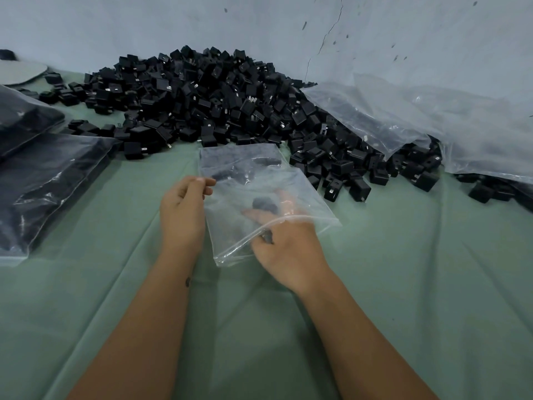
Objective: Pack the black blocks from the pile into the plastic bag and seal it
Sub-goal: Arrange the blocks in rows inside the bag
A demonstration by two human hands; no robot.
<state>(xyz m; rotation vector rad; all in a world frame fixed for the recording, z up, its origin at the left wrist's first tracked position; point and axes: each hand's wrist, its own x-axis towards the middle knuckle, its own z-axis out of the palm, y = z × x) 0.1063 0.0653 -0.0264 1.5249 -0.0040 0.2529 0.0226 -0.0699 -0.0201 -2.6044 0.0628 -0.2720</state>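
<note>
So the right hand (284, 243) is shoved into the open mouth of the clear plastic bag (259, 197), fingers (285, 202) spread fairly loose inside it, and there's a black block (264, 204) sitting right at them under the plastic; whether they're actually gripping it or just touching it I can't tell, the film blurs it. Something dark also shows at the thumb side near the zip edge, too smeared to call. The left hand (183, 209) is just left of that, thumb and fingertips pinched together on the bag's left edge, holding it up off the cloth. The bag's long side runs away from the hands, mouth toward the person and closed end pointing at the pile, tilted a bit so the zip strip slants from lower left to upper right. Another dark block or two sits in the far end of the bag, past the right fingers. Everything's on a wrinkled green cloth (403, 284) covering the surface. Beyond the fingers, touching the bag's far end, is the big pile of black blocks (207, 96), heaped against a pale blue-grey wall (173, 24) that has a crack and some dark specks. Off to the left of the left hand are filled bags (43, 183) lying flat, dark with blocks. Far right of the right hand, loose clear bags (432, 119) are draped over the edge of the pile.
</note>
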